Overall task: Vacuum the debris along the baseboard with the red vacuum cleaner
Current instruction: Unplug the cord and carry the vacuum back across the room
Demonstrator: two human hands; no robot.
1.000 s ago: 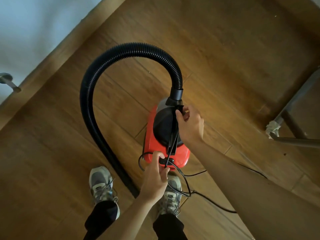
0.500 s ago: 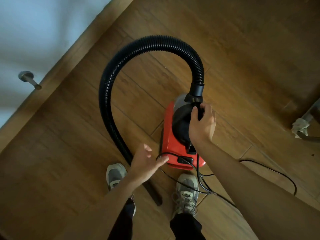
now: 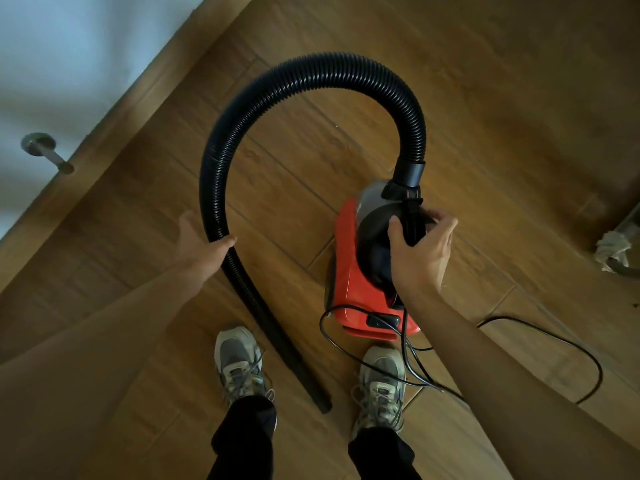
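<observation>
The red vacuum cleaner [image 3: 349, 271] stands on the wooden floor in front of my feet. My right hand [image 3: 420, 258] grips its black top handle. Its black ribbed hose [image 3: 311, 69] arcs up and over to the left, then runs down to a narrow nozzle [image 3: 320, 401] lying between my shoes. My left hand [image 3: 202, 245] is stretched out at the hose's left side, with the thumb touching the hose and the fingers straight. The wooden baseboard [image 3: 114, 109] runs diagonally along the pale wall at upper left. No debris shows clearly beside it.
The black power cord [image 3: 561, 344] loops over the floor right of the vacuum and across my right shoe [image 3: 381, 379]. A metal door stop [image 3: 46, 154] sticks out of the wall at left. A metal furniture leg wrapped in cloth [image 3: 613, 249] stands at the right edge.
My left hand has left the cord at the vacuum's rear and moved up and left to the hose. My right hand stays on the handle.
</observation>
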